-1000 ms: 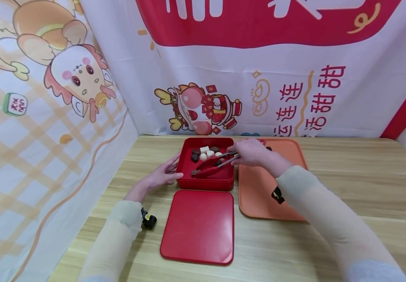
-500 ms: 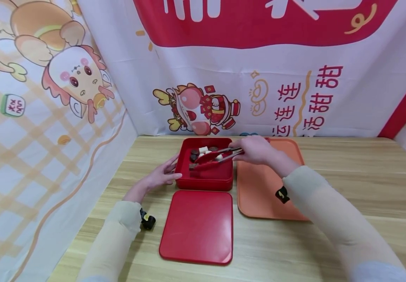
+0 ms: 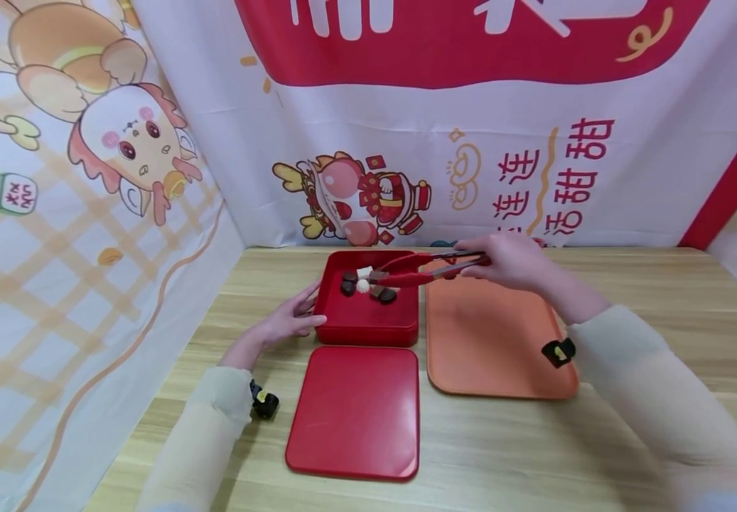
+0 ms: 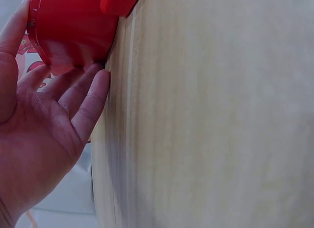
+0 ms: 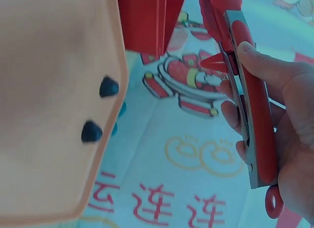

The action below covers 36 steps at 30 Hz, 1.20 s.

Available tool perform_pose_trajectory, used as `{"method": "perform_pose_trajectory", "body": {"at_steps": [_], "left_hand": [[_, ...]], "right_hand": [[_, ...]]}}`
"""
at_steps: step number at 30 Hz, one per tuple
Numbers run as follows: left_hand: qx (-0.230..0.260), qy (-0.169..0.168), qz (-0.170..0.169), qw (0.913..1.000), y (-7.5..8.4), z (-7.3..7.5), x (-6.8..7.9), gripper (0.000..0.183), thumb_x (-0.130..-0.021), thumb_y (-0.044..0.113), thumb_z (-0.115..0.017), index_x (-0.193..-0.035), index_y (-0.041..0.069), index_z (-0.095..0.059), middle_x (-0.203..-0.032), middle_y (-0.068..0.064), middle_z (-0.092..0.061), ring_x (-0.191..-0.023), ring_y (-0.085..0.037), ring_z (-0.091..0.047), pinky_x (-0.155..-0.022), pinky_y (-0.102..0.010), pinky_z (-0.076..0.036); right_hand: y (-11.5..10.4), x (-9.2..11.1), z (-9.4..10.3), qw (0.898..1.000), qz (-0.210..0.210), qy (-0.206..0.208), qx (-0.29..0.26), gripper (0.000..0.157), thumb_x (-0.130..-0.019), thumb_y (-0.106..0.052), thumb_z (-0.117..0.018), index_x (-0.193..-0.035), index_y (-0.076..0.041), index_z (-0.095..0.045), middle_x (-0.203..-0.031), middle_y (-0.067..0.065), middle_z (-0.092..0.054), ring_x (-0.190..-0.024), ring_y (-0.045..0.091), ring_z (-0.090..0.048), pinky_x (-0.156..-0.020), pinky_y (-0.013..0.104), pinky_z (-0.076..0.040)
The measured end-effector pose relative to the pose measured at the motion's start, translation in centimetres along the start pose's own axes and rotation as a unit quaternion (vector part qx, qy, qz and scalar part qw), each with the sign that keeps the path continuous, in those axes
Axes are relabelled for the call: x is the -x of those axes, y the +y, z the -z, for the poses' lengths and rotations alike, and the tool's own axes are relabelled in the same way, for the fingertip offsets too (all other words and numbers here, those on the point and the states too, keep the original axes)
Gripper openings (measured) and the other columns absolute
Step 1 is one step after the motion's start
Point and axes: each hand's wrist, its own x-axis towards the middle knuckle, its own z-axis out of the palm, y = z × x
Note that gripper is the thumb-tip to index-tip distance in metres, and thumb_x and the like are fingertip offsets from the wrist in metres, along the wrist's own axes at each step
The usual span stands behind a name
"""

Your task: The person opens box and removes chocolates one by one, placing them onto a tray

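My right hand [image 3: 512, 263] grips red-and-steel tongs [image 3: 421, 277], which reach left over the red square box [image 3: 368, 336]. In the right wrist view the thumb presses along the red grip of the tongs [image 5: 257, 110]. Inside the box, toward the back, lie dark chocolates [image 3: 386, 295] and pale ones [image 3: 363, 286]; the tong tips overlap some of them. My left hand [image 3: 288, 321] rests its extended fingers against the left wall of the box. The left wrist view shows those fingertips at the base of the red wall [image 4: 73, 36].
A flat red lid [image 3: 353, 412] lies in front of the box. To the right is an orange tray [image 3: 490, 348]; two dark chocolates [image 5: 91, 132] sit near its edge in the right wrist view. A printed cloth [image 3: 214, 142] hangs behind and along the left.
My right hand has moved right and a little up with the tongs, their tips shifting from the box's left front toward its back right. The left hand has stayed at the box.
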Motion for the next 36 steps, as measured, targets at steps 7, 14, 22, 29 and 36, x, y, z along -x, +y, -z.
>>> {"method": "perform_pose_trajectory", "body": {"at_steps": [7, 14, 22, 29, 36], "left_hand": [[-0.005, 0.006, 0.003, 1.0000, -0.2, 0.2, 0.1, 0.085, -0.095, 0.025, -0.065, -0.158, 0.025, -0.008, -0.157, -0.023, -0.019, -0.134, -0.040, -0.036, -0.095, -0.049, -0.047], [-0.011, 0.006, 0.002, 0.9999, -0.3, 0.3, 0.1, 0.082, -0.095, 0.025, -0.064, -0.158, 0.027, -0.010, -0.156, -0.023, -0.023, -0.133, -0.039, -0.038, -0.094, -0.049, -0.047], [-0.007, 0.005, 0.005, 0.9999, -0.4, 0.2, 0.1, 0.083, -0.095, 0.025, -0.064, -0.158, 0.027, -0.010, -0.156, -0.023, -0.022, -0.132, -0.039, -0.038, -0.094, -0.049, -0.047], [-0.009, 0.002, 0.003, 1.0000, -0.4, 0.1, -0.1, 0.083, -0.095, 0.025, -0.065, -0.158, 0.026, -0.010, -0.155, -0.023, -0.024, -0.129, -0.038, -0.042, -0.091, -0.046, -0.049], [-0.009, 0.002, -0.001, 1.0000, -0.2, 0.1, -0.2, 0.083, -0.096, 0.023, -0.064, -0.158, 0.024, -0.009, -0.155, -0.025, -0.022, -0.130, -0.039, -0.040, -0.088, -0.044, -0.050]], "right_hand": [[2.0, 2.9, 2.0, 0.999, -0.029, 0.013, 0.009, 0.051, -0.084, -0.025, -0.078, -0.130, -0.008, -0.064, -0.116, 0.016, -0.067, -0.094, 0.031, -0.064, -0.078, 0.048, -0.053], [4.2, 5.7, 3.3, 0.999, -0.045, 0.015, 0.015, 0.052, -0.085, -0.024, -0.077, -0.131, -0.005, -0.062, -0.121, 0.020, -0.064, -0.096, 0.032, -0.064, -0.081, 0.053, -0.050], [6.4, 8.5, 3.9, 0.997, -0.065, 0.011, 0.028, 0.053, -0.084, -0.022, -0.077, -0.132, -0.004, -0.061, -0.120, 0.023, -0.063, -0.105, 0.039, -0.060, -0.087, 0.058, -0.047], [8.9, 11.1, 3.8, 0.993, -0.113, 0.004, 0.031, 0.059, -0.086, -0.030, -0.076, -0.133, -0.002, -0.058, -0.121, 0.027, -0.060, -0.106, 0.040, -0.057, -0.085, 0.060, -0.046], [11.7, 13.1, 3.4, 0.987, -0.155, 0.006, 0.033, 0.064, -0.085, -0.041, -0.074, -0.133, -0.001, -0.057, -0.107, 0.024, -0.064, -0.086, 0.031, -0.057, -0.066, 0.049, -0.051]]}}
